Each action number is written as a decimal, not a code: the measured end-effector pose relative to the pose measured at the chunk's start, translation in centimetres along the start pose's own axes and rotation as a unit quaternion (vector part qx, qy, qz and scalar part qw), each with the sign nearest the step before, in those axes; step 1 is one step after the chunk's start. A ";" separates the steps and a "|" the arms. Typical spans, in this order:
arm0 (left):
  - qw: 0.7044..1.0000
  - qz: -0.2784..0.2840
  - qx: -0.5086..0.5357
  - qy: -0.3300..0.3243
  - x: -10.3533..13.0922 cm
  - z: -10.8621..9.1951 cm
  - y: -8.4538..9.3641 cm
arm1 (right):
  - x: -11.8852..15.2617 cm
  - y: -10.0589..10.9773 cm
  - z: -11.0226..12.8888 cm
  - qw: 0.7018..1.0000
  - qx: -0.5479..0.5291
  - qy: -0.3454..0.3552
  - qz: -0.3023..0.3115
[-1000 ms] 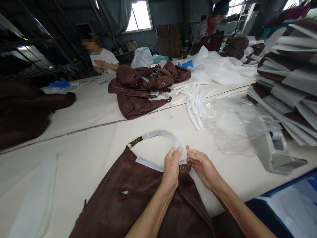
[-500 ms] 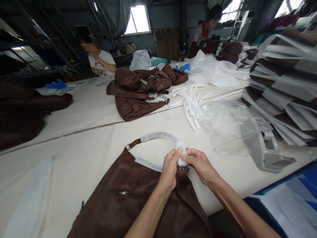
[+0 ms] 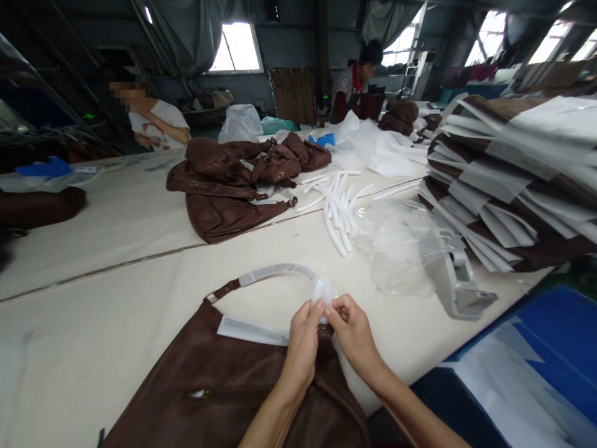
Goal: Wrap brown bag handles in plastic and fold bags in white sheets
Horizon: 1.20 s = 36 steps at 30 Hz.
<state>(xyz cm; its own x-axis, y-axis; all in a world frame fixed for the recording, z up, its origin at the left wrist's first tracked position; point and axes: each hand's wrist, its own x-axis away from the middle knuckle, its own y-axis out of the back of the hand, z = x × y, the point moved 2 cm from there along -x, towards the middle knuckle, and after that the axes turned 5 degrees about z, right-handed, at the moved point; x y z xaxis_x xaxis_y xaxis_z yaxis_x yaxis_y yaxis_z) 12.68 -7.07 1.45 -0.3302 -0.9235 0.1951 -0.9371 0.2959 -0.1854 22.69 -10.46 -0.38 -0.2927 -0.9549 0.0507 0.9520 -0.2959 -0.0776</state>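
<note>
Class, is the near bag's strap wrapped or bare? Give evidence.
Mostly wrapped: pale wrapping covers most of the visible strap, whose left end is bare brown.

One bare left hand (image 3: 303,336) and one bare right hand (image 3: 352,333); one large brown leather shoulder bag (image 3: 228,379); at least four heaped brown leather bags (image 3: 219,214); at least eight thin white foam rods (image 3: 342,214); one grey plastic tape dispenser (image 3: 445,280); one white-shirted co-worker (image 3: 161,124) and one spotted-top co-worker (image 3: 346,87).

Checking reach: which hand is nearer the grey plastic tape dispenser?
Right. The right hand is to the left of the grey plastic tape dispenser; the left hand is farther left.
</note>
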 end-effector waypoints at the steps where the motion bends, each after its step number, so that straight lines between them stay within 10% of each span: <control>1: 1.000 -0.005 -0.021 0.000 -0.1 0.1 0.2 | 0.4 0.1 0.0 0.999 0.032 0.018 0.011; 7: 0.994 -0.009 -0.080 0.076 -1.3 0.8 1.3 | 3.0 5.5 3.4 0.976 0.207 0.045 0.048; 13: 0.990 0.008 -0.125 0.061 -1.4 0.5 0.2 | 4.4 19.8 10.1 0.914 0.302 0.094 -0.253; 17: 0.978 0.065 -0.196 0.023 -1.2 0.2 -1.2 | 2.5 26.3 10.5 0.900 0.312 0.008 -0.305; 24: 0.971 0.078 -0.223 0.022 -2.0 1.1 -0.4 | 0.2 27.2 8.7 0.939 0.234 -0.088 -0.238; 36: 0.975 0.072 -0.198 0.072 -1.4 0.4 -0.3 | 2.3 26.8 9.7 0.948 0.141 -0.045 -0.283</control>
<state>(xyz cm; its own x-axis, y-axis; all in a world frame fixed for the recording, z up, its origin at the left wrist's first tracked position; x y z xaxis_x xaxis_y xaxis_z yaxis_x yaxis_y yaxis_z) 13.46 -5.98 0.87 -0.4469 -0.8303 0.3331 -0.8409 0.5169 0.1602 48.45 -20.32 7.32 -0.7668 -0.6355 0.0907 0.6347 -0.7293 0.2556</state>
